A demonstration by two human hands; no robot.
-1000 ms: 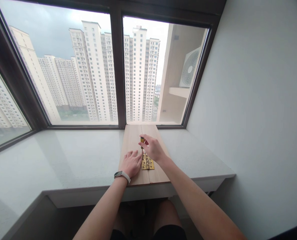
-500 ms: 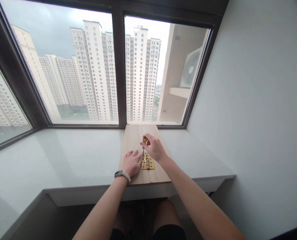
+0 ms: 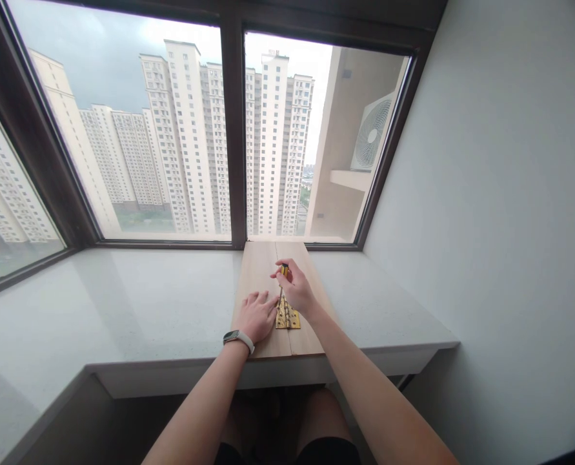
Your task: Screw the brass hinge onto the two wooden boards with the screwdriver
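Note:
Two light wooden boards [image 3: 258, 265] lie side by side on the white counter, with a narrow seam between them. A brass-coloured hinge [image 3: 288, 315] spans that seam near the front. My right hand [image 3: 294, 284] grips the yellow and black handle of a screwdriver [image 3: 284, 269]. Its shaft slants down to the hinge's left leaf; the tip and any screw under it are too small to make out. Flat on the left board rests my left hand [image 3: 258, 315], fingers spread, its fingertips beside the hinge's left edge.
The white counter [image 3: 171, 303] reaches out on both sides of the boards, its front edge close to my legs. Dark-framed windows [image 3: 239, 129] rise behind it, and a pale wall [image 3: 500, 194] stands to the right.
The screwdriver's handle has tipped a little to the right, and my right fingers have shifted around it. My left hand stays in place on the board.

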